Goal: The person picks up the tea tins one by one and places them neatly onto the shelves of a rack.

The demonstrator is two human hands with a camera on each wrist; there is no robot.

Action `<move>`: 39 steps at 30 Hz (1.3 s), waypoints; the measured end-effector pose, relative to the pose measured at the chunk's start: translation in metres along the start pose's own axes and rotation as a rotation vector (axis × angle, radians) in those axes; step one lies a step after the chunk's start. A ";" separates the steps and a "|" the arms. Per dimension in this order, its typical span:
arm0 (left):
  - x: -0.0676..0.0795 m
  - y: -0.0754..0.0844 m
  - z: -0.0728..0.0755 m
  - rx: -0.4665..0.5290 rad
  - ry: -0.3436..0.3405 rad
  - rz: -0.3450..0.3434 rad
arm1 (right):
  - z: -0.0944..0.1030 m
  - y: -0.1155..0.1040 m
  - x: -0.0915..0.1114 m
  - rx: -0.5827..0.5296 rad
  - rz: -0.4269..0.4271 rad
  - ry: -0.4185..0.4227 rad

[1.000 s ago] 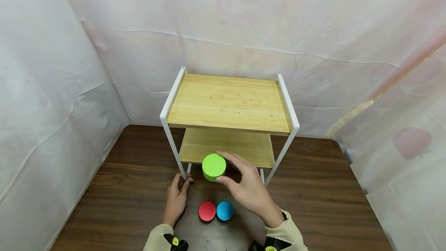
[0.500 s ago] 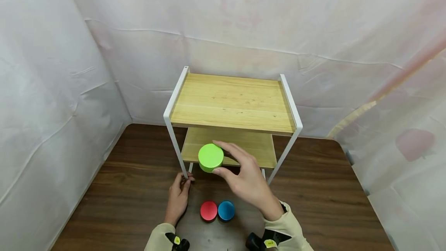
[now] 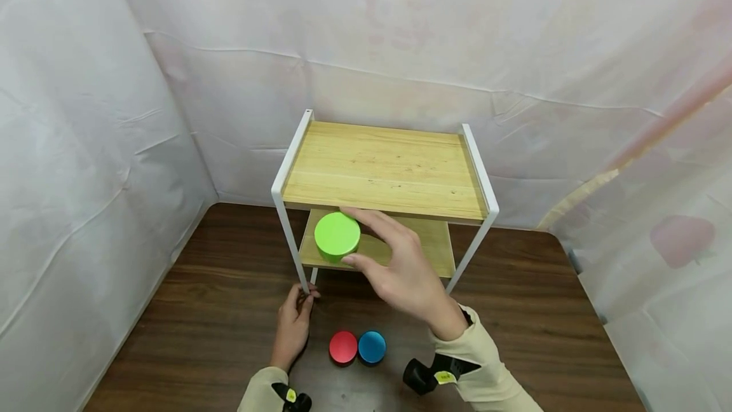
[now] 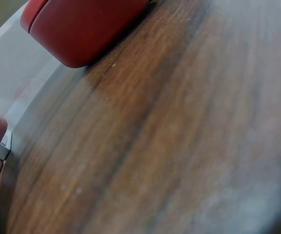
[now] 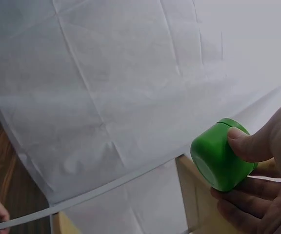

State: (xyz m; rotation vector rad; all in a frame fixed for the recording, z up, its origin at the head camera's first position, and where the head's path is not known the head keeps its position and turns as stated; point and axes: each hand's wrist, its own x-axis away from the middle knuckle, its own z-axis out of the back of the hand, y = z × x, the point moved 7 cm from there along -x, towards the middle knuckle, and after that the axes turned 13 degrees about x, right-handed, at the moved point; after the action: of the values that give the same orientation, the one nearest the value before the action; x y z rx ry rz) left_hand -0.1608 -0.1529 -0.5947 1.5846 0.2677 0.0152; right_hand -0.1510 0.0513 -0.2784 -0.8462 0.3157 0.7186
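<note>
My right hand (image 3: 403, 266) pinches a green lidded round jar (image 3: 337, 236) between thumb and fingers. In the head view the jar overlaps the lower shelf and hangs just below the upper shelf's front edge. From the right wrist view, the green jar (image 5: 220, 155) is tilted, its base toward the camera. My left hand (image 3: 293, 326) grips the foot of the white left front leg of a two-tier shelf (image 3: 389, 170). On the table nearer me, a red jar (image 3: 343, 347) and a blue jar (image 3: 372, 347) stand side by side.
The shelf stands on a dark wooden table (image 3: 200, 316), its wooden boards set in white metal side frames. Pale cloth (image 3: 372, 37) hangs behind the table and along both sides. A black camera (image 3: 419, 376) is strapped to my right wrist.
My right hand has raised the green jar and moved it forward and slightly left, from in front of the lower shelf to near the upper shelf's edge. The left hand keeps its grip.
</note>
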 end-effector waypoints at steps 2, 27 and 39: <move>0.000 -0.001 0.000 -0.001 0.000 0.000 | 0.003 -0.004 -0.006 -0.011 0.016 0.004; -0.002 -0.003 -0.005 -0.008 0.020 -0.035 | 0.014 -0.016 -0.093 -0.060 0.051 0.072; -0.002 -0.003 -0.005 -0.001 0.013 -0.023 | 0.000 -0.004 -0.108 -0.056 -0.019 0.025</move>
State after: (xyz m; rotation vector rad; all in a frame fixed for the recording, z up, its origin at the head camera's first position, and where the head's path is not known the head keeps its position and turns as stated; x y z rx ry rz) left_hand -0.1640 -0.1480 -0.5967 1.5805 0.2964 0.0079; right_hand -0.2268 0.0008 -0.2194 -0.9100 0.3107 0.7027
